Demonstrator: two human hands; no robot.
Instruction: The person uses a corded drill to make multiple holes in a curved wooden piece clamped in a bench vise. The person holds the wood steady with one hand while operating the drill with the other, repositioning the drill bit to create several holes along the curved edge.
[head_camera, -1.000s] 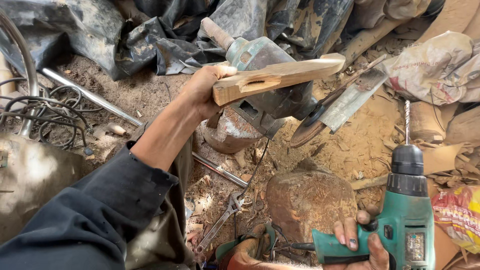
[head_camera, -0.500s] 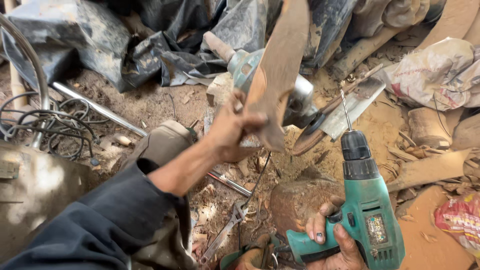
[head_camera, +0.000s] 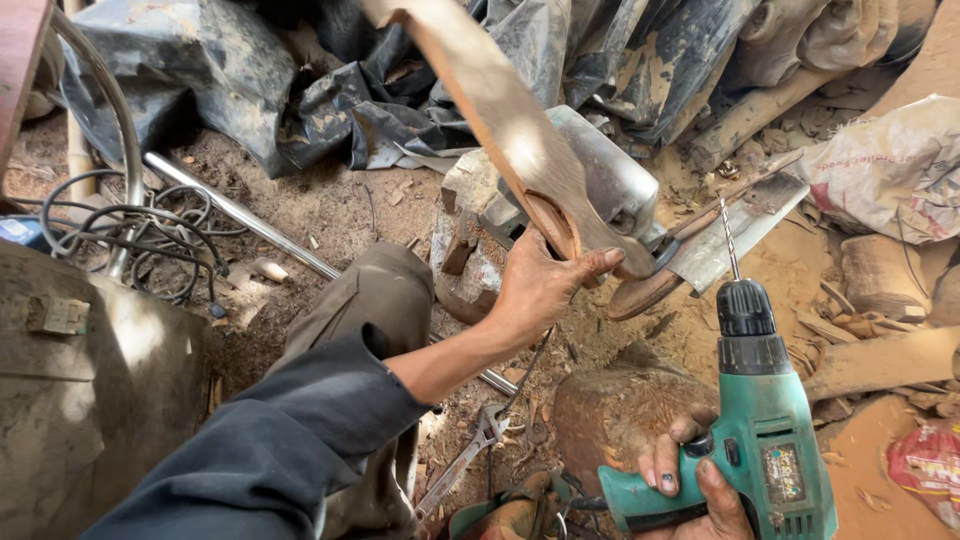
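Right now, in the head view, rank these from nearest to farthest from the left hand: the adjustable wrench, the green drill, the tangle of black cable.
1. Adjustable wrench: on the dirt just below the left hand.
2. Green drill: lower right, gripped in the right hand.
3. Tangle of black cable: far off on the left side.

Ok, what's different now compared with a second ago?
The left hand has swung the wooden piece from lying level to standing steeply on end, nearer the camera. The right hand has tilted the green drill slightly leftward. Both grips, the wrench and the stump are unchanged.
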